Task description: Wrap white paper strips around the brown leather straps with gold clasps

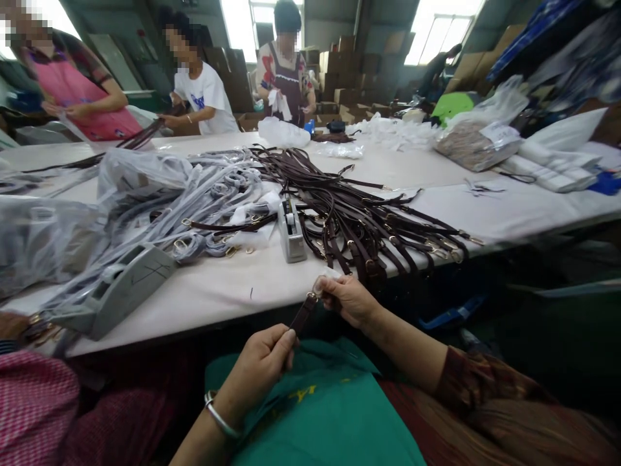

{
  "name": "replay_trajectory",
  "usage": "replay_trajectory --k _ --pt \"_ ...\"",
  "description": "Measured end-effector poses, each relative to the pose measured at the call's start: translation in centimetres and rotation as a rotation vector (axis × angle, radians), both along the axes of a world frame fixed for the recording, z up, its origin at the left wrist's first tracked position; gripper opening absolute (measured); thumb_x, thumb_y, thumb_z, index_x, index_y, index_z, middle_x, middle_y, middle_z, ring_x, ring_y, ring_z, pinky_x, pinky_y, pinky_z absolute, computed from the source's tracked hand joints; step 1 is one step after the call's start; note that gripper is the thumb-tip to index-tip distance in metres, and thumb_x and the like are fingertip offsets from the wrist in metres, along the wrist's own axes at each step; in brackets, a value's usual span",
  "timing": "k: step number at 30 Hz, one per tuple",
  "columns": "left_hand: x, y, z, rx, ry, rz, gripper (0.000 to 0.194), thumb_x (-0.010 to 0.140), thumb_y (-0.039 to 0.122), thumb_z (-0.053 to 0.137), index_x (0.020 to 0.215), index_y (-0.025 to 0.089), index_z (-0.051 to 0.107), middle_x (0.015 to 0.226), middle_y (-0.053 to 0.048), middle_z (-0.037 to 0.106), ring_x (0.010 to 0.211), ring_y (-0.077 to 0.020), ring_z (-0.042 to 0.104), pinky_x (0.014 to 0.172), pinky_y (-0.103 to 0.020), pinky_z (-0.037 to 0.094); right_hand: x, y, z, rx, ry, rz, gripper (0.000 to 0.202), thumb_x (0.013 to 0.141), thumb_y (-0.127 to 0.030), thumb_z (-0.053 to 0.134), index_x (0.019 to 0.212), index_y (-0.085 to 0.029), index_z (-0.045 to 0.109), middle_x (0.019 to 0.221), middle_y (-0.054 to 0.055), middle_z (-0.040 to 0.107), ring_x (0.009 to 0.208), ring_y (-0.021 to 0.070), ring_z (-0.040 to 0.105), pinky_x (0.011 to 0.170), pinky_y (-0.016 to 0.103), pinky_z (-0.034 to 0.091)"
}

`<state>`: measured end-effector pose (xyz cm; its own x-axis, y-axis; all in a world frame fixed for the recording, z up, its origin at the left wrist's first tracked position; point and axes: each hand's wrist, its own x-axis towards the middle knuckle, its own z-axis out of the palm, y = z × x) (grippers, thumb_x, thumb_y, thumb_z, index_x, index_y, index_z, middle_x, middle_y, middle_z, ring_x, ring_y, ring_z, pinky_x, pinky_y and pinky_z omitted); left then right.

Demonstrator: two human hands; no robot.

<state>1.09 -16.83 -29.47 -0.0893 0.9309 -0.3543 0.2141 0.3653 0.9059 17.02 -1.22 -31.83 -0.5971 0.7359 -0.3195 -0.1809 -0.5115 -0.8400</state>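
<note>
My left hand is closed round a dark brown leather strap, held in front of the table's near edge. At the strap's upper end is a metal ring or clasp, with a piece of clear or white wrapping over it. My right hand pinches that wrapping between thumb and fingers; how much of the metal end it grips is hidden. Just beyond my hands lies a big pile of brown straps with gold-coloured clasps. A small grey tape dispenser stands beside the pile.
A larger grey tape dispenser stands on the left near the table edge. Behind it are grey straps and plastic bags. A neighbour's hand is at far left; several people work across the table. A filled bag sits right.
</note>
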Motion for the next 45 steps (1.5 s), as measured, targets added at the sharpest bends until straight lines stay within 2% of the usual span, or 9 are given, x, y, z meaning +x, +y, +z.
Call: replay_trajectory --k 5,9,14,17,23,27,33,39,45 --pt "1.2 1.6 0.5 0.054 0.045 -0.067 0.04 0.092 0.051 0.05 0.074 0.016 0.06 0.057 0.002 0.051 0.051 -0.01 0.039 0.048 -0.021 0.029 2.3 -0.5 -0.6 -0.098 -0.039 -0.043 0.04 0.063 -0.046 0.086 0.07 -0.012 0.067 0.063 0.0 0.06 0.051 0.0067 0.045 0.047 0.02 0.033" --pt "1.8 2.3 0.9 0.027 -0.056 -0.152 0.043 0.091 0.054 0.05 0.073 0.016 0.059 0.056 0.002 0.049 0.051 -0.0094 0.037 0.048 -0.021 0.027 4.3 -0.2 -0.4 -0.159 0.005 0.038 0.042 0.064 -0.047 0.086 0.074 -0.012 0.067 0.062 0.0 0.059 0.05 0.0053 0.044 0.047 0.018 0.032" --pt "2.1 2.5 0.9 -0.015 -0.091 -0.116 0.043 0.09 0.056 0.052 0.078 0.016 0.061 0.056 0.002 0.049 0.05 -0.0094 0.035 0.045 -0.02 0.024 6.2 0.4 -0.3 -0.144 0.017 0.145 0.045 0.064 -0.051 0.085 0.073 -0.01 0.067 0.061 0.0 0.059 0.047 0.0046 0.043 0.046 0.019 0.032" --pt "2.4 2.6 1.0 -0.005 -0.077 -0.147 0.043 0.091 0.055 0.05 0.077 0.016 0.06 0.055 0.003 0.047 0.049 -0.0089 0.035 0.046 -0.02 0.024 6.5 0.5 -0.5 -0.121 -0.007 0.146 0.046 0.064 -0.052 0.085 0.072 -0.01 0.068 0.061 0.001 0.061 0.047 0.0056 0.045 0.046 0.019 0.033" --pt "3.1 2.7 0.9 0.046 0.118 -0.145 0.04 0.093 0.049 0.048 0.072 0.017 0.058 0.055 0.002 0.05 0.051 -0.0108 0.041 0.048 -0.022 0.03 6.0 0.2 -0.5 -0.012 -0.068 0.106 0.046 0.065 -0.054 0.083 0.072 -0.01 0.069 0.06 0.003 0.064 0.047 0.0068 0.047 0.044 0.02 0.032" --pt "3.4 2.8 0.8 0.093 0.266 -0.09 0.039 0.094 0.048 0.046 0.069 0.018 0.055 0.057 0.002 0.045 0.052 -0.0114 0.038 0.048 -0.023 0.027 5.7 -0.6 -0.3 0.03 -0.087 -0.021 0.045 0.067 -0.054 0.081 0.068 -0.011 0.067 0.058 0.002 0.062 0.044 0.0057 0.044 0.042 0.019 0.03" --pt "3.4 2.0 2.8 0.079 0.326 -0.212 0.041 0.093 0.046 0.045 0.061 0.019 0.043 0.058 0.003 0.036 0.053 -0.0108 0.034 0.049 -0.024 0.026 6.6 -1.2 0.9 0.115 -0.196 0.019 0.043 0.068 -0.053 0.079 0.064 -0.011 0.069 0.055 0.003 0.062 0.041 0.0057 0.042 0.04 0.02 0.028" --pt "3.0 1.7 4.4 0.046 0.238 -0.205 0.042 0.092 0.048 0.045 0.062 0.019 0.046 0.057 0.003 0.04 0.052 -0.01 0.035 0.047 -0.022 0.028 6.7 -1.0 2.8 0.168 -0.277 0.163 0.044 0.067 -0.053 0.078 0.064 -0.01 0.071 0.051 0.002 0.061 0.038 0.0053 0.042 0.039 0.02 0.025" --pt "3.3 2.4 2.8 -0.113 -0.153 -0.097 0.041 0.091 0.053 0.047 0.073 0.017 0.055 0.047 0.007 0.038 0.041 -0.007 0.029 0.04 -0.019 0.021 5.1 -2.4 2.0 0.074 -0.187 0.305 0.046 0.063 -0.056 0.08 0.066 -0.01 0.07 0.051 0.0 0.06 0.04 0.0058 0.044 0.04 0.019 0.027"
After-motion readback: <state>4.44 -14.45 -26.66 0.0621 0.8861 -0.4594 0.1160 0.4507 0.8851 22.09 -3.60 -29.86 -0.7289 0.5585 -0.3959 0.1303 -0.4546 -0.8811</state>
